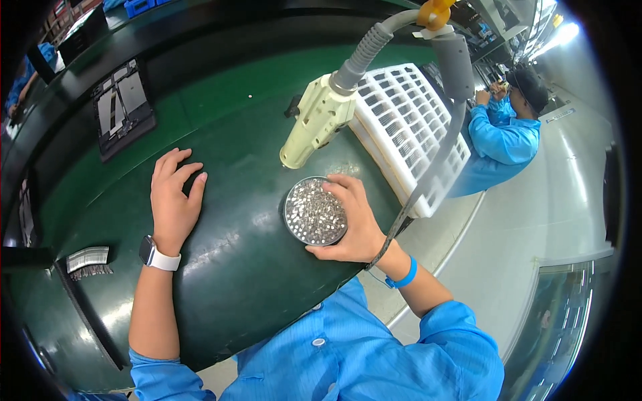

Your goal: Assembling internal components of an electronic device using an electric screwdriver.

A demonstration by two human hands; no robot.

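Note:
A round clear dish (313, 212) full of small shiny metal parts stands on the green tabletop (234, 281). My right hand (358, 224) is wrapped round its right side, with the thumb low on the rim and the fingers over the far edge. A blue band circles that wrist. To the left, my left hand (175, 200) lies on the table with its fingers apart and nothing in it. That wrist wears a watch (150, 250) with a white strap. Just beyond the dish hangs a pale yellow-green tool (319, 120), its tip down and apart from both hands.
A white gridded tray (408, 120) stands at the far right, crossed by a hanging cable (438, 170). A dark panel with exposed inner parts (124, 107) lies far left. Thin silvery strips (88, 259) lie at the left. Another person (505, 134) in blue works beyond the tray.

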